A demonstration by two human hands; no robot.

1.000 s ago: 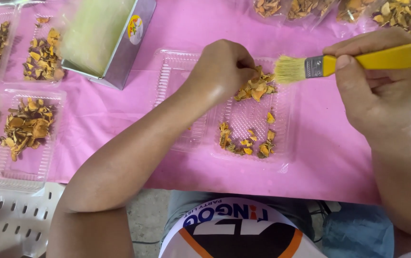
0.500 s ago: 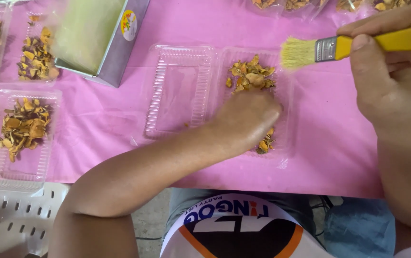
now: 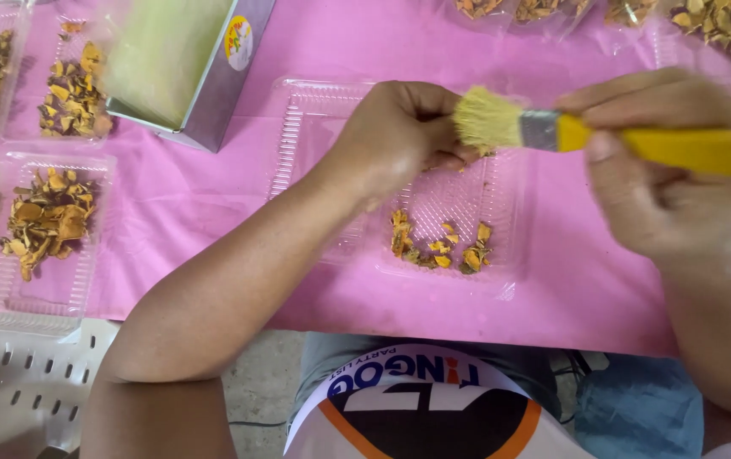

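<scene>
ok, left hand (image 3: pixel 399 136) is curled into a loose fist over the open clear clamshell tray (image 3: pixel 314 127), fingers pinched shut on something small; what it holds is hidden behind the knuckles and the bristles, probably one of the dried orange pieces. right hand (image 3: pixel 663 178) is closed around the yellow-handled brush (image 3: pixel 552 129), held level, bristle tip touching or just beside the left fingertips. a small row of dried pieces (image 3: pixel 440 246) lies in the near half of the tray, below the left hand. the tray sits on a pink tablecloth (image 3: pixel 212 195). filled trays (image 3: pixel 47 217) are off to the left, more along the far edge, and a grey open box (image 3: pixel 187 68) sits at upper left.

risks, as i judge them: the pinch looks light, so a hard stroke could flick the piece out onto the cloth. the pieces look brittle, so pressure may snap them. the thin tray could slide or tip if the left wrist bumps its lid.
</scene>
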